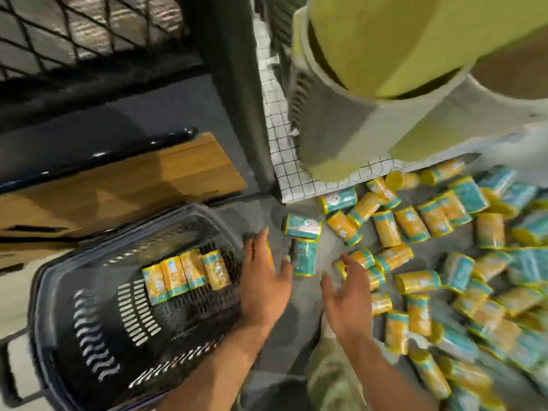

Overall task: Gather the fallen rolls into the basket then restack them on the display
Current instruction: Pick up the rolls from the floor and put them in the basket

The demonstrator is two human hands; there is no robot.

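Spread open and empty, left hand (267, 274) and right hand (345, 292) hover near 1 basket (74, 262) containing 4 rolls (184, 274).

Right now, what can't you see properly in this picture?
Head view:
- Pictures on the rolls: blurred and too small.
- How many rolls fell: the right edge cuts off the pile.
- Whether the left hand grips a roll under it: the hand hides that.
- The basket: near end cut off by the bottom edge.

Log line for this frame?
stage: gathering; left hand: open, at basket rim; right hand: open, above floor rolls; basket rolls: four visible
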